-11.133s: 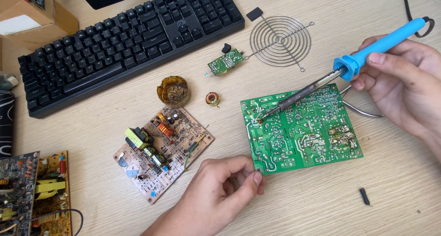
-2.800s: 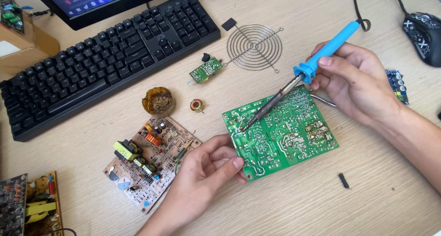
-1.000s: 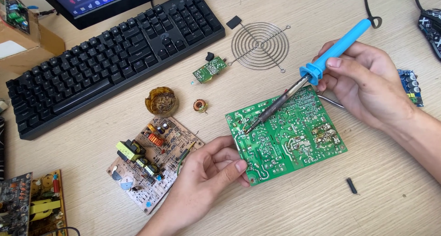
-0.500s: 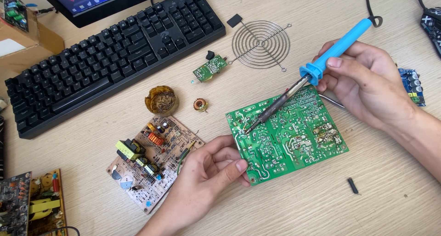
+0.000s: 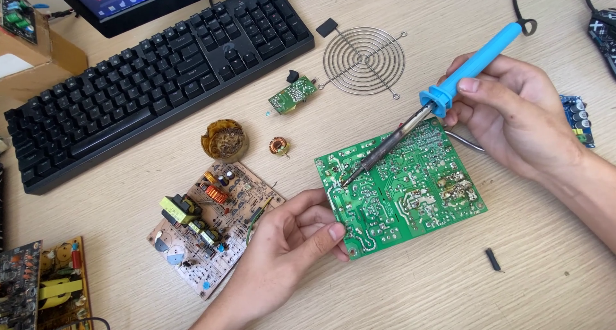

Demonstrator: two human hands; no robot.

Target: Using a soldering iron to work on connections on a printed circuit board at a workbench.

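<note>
Green board [image 5: 404, 189] lies flat on the tabletop [image 5: 449, 291], solder side up; all places below are relative to it. Left hand [image 5: 282, 253] at its lower-left corner, thumb on top of the edge, fingers [image 5: 308, 214] curled against the side, pinching the corner. Right hand [image 5: 513, 112] above its upper-right, fingers pressed together around the blue handle of the iron [image 5: 443, 92]; the iron slants down-left, tip touching the board near its upper-left area. Thin metal piece under the right hand, cannot tell what it is. Left of the board: brown board [image 5: 212, 227] with parts up, just beside the left hand. Upper-left: small coil [image 5: 279, 146], round brown tin [image 5: 224, 140], small green board [image 5: 292, 95], keyboard [image 5: 147, 73]. Above: wire fan grille [image 5: 363, 61]. Lower-right: small black piece [image 5: 493, 259].
</note>
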